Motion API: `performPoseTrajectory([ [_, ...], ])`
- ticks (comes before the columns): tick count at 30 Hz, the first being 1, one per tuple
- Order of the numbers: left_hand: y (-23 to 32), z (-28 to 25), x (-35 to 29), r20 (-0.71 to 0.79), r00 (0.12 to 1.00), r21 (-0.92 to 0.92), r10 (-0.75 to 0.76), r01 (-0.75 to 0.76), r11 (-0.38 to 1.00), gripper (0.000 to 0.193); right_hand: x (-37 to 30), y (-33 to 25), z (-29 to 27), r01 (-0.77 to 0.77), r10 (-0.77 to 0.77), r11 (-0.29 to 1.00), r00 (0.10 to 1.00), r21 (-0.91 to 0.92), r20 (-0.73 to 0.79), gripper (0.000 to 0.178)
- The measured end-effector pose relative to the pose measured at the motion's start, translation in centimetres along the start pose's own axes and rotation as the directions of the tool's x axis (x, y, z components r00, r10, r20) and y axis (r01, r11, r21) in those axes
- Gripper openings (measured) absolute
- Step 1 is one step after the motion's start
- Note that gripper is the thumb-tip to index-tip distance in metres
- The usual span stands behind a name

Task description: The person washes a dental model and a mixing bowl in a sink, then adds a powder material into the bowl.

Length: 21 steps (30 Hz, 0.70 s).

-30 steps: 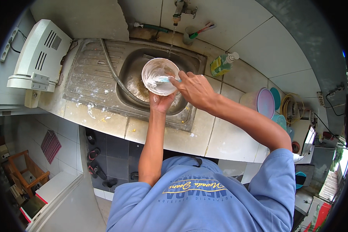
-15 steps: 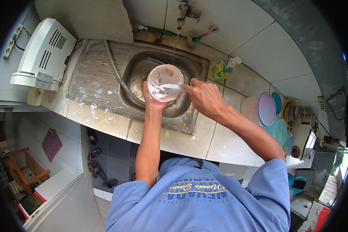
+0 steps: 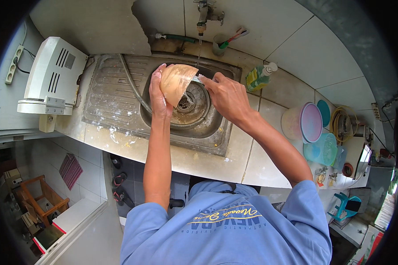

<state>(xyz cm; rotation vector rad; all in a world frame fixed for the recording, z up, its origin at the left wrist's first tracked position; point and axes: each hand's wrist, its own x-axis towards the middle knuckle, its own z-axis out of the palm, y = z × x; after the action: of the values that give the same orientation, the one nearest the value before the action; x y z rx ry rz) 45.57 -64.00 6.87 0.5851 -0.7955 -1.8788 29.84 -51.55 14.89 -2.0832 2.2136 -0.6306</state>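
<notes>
Over the steel sink (image 3: 214, 126), my left hand (image 3: 158, 90) is closed round a tan cup (image 3: 176, 84). The cup lies tilted, its mouth turned to the right and its side facing up. My right hand (image 3: 231, 99) grips a thin pale-blue tool (image 3: 196, 79) at the cup's rim; the fingers hide most of it, so its kind is unclear. Whitish residue clings near the rim, and a bit hangs from the mouth above the drain (image 3: 185, 102). From the tap (image 3: 203, 20) a narrow stream of water falls behind the cup.
A grey hose (image 3: 132, 81) curves into the basin from the left, across the white-spattered drainboard (image 3: 108, 92). Behind and right stand a cup with toothbrushes (image 3: 218, 45) and a soap bottle (image 3: 258, 78). Plastic tubs (image 3: 311, 123) crowd the counter's right side.
The cup has tipped from mouth-up to mouth-right, so its inside no longer faces me. Both hands have shifted slightly, with the tool now at the rim. The drain has come into view.
</notes>
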Motion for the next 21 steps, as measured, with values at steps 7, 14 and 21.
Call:
performPoseTrajectory([
  [7,0.3,-0.6,0.0,-0.03,1.0,-0.067,-0.002,0.0,0.998,0.045,2.5,0.5,0.1,0.208,-0.22,0.971,0.971,-0.12,-0.091,0.041],
  [14,1.3,-0.3,-0.9,-0.035,0.98,0.134,0.198,-0.192,0.972,0.043,2.7,0.6,0.6,0.257,-0.266,0.954,0.963,-0.151,-0.043,0.044],
  [21,0.5,-3.3,-1.5,-0.088,0.994,-0.308,-0.064,0.034,0.951,0.046,3.0,0.2,0.9,0.245,-0.248,0.966,0.968,-0.082,-0.025,0.036],
])
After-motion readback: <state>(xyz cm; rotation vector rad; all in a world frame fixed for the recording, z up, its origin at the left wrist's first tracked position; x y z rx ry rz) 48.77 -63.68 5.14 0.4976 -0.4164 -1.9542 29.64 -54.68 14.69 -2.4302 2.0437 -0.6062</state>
